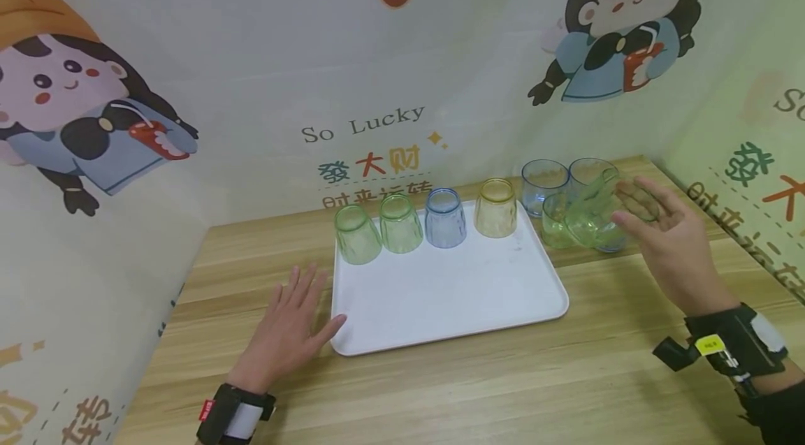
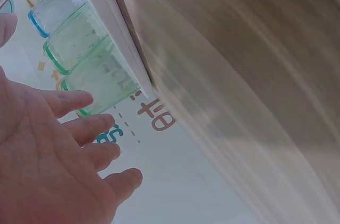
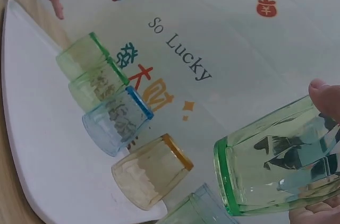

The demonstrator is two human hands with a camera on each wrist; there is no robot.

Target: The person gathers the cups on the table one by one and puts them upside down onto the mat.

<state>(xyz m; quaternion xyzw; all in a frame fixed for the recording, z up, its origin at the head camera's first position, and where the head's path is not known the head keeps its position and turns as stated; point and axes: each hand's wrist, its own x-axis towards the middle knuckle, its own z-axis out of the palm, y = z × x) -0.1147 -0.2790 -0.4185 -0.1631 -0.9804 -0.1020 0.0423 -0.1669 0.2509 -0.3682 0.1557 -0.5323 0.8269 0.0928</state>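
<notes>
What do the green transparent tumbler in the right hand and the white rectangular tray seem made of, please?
Green transparent tumbler: probably glass, glossy, since shapes show through its shiny wall; clear plastic is possible. White rectangular tray: likely plastic, smooth, fairly matte, with moulded-looking rounded corners.

"Where does the head view look from?"

"High and farthest back, facing forward and down over the tabletop (image 1: 478, 389), wide enough to take in the left hand (image 1: 286, 330) and right hand (image 1: 673, 242)."

"And the left wrist view?"

"Low and rolled well over, close to the palm, looking past the fingertips along the edge of the tray (image 1: 434, 298)."

"The right wrist?"

"Also tilted, very near the held green glass (image 3: 276, 165), facing across the tray toward the left hand's fingers."

"What do they share?"

"All three catch the tray and its row of glasses (image 1: 402, 228); the head and right wrist views share the "So Lucky" lettering (image 1: 363, 125)."
</notes>
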